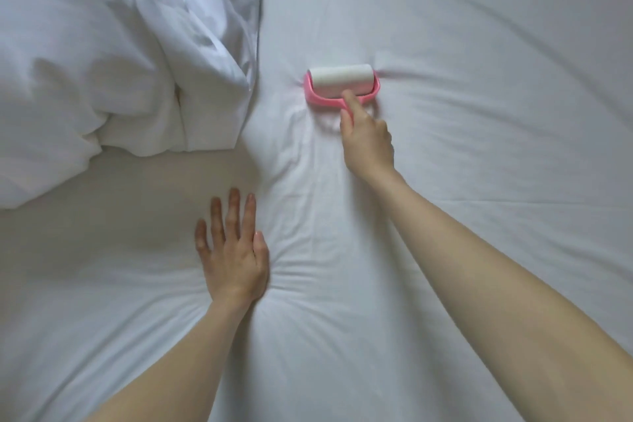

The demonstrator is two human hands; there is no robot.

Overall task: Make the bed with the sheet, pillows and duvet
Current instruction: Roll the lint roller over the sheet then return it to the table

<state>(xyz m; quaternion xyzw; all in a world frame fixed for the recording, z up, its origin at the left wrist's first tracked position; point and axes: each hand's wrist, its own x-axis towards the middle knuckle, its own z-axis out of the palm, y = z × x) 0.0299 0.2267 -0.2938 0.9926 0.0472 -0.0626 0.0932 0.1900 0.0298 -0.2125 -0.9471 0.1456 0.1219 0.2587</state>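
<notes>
A white sheet (479,147) covers the bed across the whole view, with creases running out from both hands. My right hand (366,137) grips the pink handle of a lint roller (340,80), whose white roll lies on the sheet above the hand. My left hand (233,250) presses flat on the sheet, fingers spread and straight. A crumpled white duvet (102,62) is bunched up at the upper left, lying on the sheet.
The duvet's folded edge (255,44) hangs close to the left of the lint roller. The sheet stretches to the right and towards the bottom of the view.
</notes>
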